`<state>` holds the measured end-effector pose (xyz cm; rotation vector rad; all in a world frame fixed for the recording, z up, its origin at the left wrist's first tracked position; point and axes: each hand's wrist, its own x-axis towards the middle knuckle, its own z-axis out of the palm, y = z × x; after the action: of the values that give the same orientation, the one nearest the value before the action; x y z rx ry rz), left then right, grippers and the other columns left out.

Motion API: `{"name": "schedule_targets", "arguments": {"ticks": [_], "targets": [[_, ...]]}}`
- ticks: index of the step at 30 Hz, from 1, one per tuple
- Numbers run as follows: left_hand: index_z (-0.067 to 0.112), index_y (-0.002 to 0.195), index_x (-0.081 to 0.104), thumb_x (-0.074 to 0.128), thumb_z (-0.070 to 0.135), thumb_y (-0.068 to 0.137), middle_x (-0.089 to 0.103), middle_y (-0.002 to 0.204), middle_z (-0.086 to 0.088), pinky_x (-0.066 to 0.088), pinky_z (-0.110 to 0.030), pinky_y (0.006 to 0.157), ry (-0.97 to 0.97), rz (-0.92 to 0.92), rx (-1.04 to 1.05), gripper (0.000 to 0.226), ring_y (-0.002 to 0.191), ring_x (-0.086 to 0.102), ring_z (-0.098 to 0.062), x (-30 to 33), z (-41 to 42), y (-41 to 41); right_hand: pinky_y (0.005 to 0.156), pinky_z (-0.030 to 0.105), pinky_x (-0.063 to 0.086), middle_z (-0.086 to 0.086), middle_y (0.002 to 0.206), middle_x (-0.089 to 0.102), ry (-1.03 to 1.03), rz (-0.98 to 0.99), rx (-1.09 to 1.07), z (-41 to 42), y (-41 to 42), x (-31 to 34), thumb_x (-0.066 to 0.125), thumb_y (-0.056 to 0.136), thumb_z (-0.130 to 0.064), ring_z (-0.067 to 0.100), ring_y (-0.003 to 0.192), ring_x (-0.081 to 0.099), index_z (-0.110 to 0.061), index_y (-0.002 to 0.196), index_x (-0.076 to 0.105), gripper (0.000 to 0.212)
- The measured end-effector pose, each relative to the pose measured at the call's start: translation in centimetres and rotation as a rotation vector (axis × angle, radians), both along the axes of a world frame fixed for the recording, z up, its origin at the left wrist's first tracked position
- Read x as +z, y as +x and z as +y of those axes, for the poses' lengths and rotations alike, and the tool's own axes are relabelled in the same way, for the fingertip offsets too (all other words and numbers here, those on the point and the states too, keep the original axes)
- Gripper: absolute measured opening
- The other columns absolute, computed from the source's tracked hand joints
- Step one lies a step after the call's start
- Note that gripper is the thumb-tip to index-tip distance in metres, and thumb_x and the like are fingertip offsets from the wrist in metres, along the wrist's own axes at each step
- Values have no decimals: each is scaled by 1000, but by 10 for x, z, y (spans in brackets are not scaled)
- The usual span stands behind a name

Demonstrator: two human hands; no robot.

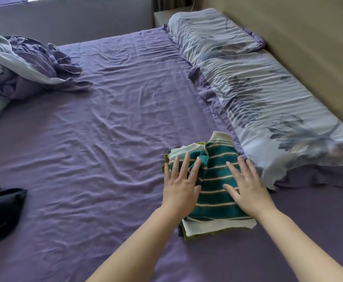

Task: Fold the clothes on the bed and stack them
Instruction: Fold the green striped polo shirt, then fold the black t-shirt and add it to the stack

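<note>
Head view, the only one: your left hand [179, 185] and right hand [245, 188] both lie flat, fingers straight and spread, palms down on the striped shirt [217, 180]. Neither is gripping anything; you're pressing or smoothing.

The striped shirt is folded and sits on top of a small stack [189, 237], with a green garment showing at the bottom edge and white fabric at the far left corner. The stack rests on the bed [105, 129] near its right side, just beside the near pillow [278, 110] along the headboard edge.

Handling, as a judgement: it's knit fabric, so soft, light, no stiffness. It will sag and unfold if you lift it by one edge. There's a bunched lump under your left fingertips near the collar; flatten it before moving on or the stack will sit crooked. To shift the pile, slide both hands under the bottom layer from opposite sides and lift it as one block. Not fragile, but the layers can slip over each other.

A dark garment [2, 208] lies crumpled at the left edge of the bed, well apart from the stack; likely the next piece to fold. Pick it up by shoulders or waistband, whichever it turns out to have; can't tell from here. The rumpled bedding [24, 64] at the far left corner looks like bedding rather than clothes.
</note>
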<state>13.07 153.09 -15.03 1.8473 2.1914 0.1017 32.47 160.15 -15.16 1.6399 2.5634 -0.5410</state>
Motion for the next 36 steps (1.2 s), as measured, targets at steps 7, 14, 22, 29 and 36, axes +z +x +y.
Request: {"name": "schedule_targets", "arguments": {"ticks": [7,14,22,29,36], "targets": [[26,143,42,19,9,97,39,150,-2,22,-62,111,286,396,-490,54,141,30,-26,2,-3,5,115,49,-7,-1,157,-24,-37,-256,72,-6,0,-25,19,93,-64,21,142,-26,-42,141,-23,68],[23,150,-14,8,82,80,-38,147,-1,-26,-53,109,-222,165,-198,94,134,-41,-18,-33,-2,-19,116,46,-7,-10,155,-27,-192,-217,29,-8,9,-26,-1,67,-83,18,143,-23,-58,125,-32,70],[23,153,3,31,69,89,-21,158,-3,-13,-59,113,-255,91,-134,83,143,-27,-23,-16,-7,-10,113,59,3,-1,160,-11,-185,-407,-21,-12,-19,-9,24,84,-77,33,145,-12,-42,148,-6,78],[24,153,7,38,50,95,25,157,0,8,-48,118,-208,-81,139,71,142,25,-20,15,-89,-51,115,48,13,-3,155,23,14,-329,8,-64,-52,20,35,95,-52,20,145,13,-30,150,13,64],[23,136,44,39,51,95,61,125,-4,38,-34,93,-232,-46,363,50,115,55,-26,39,-192,-126,109,36,27,-9,140,48,91,-157,114,-134,-122,52,48,91,-45,13,128,43,-27,144,35,58]]}}
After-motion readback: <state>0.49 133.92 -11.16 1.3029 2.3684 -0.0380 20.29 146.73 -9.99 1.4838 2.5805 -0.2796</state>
